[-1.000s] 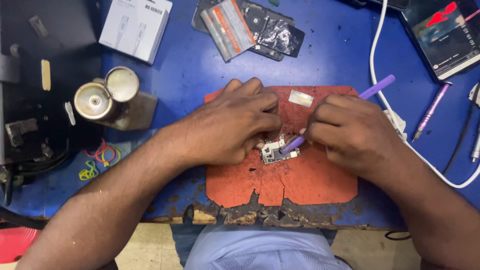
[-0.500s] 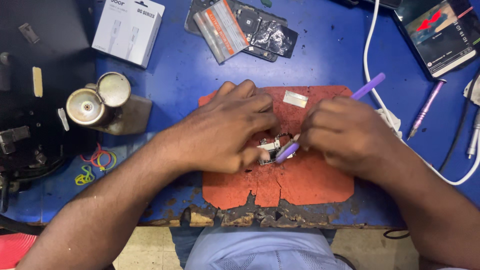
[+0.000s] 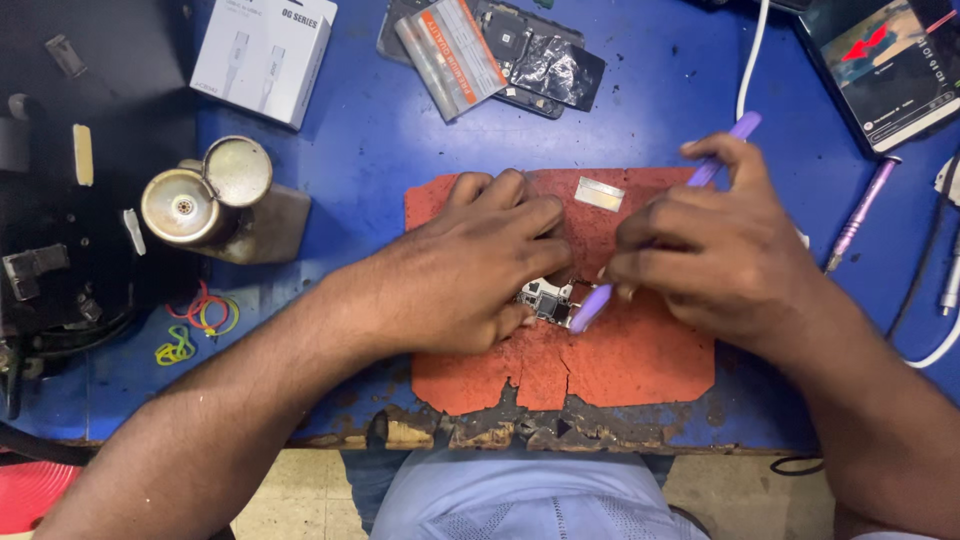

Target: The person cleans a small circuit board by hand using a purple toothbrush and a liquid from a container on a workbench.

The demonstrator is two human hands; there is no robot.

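Left hand (image 3: 470,265) pressing small circuit board (image 3: 545,298) onto cracked red rubber mat (image 3: 640,360), right hand (image 3: 715,245) pinching purple plastic pry tool (image 3: 592,305) against board's edge, prying unfinished.

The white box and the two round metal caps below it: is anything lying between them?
No. In the head view, only bare blue tabletop separates the white box from the metal caps.
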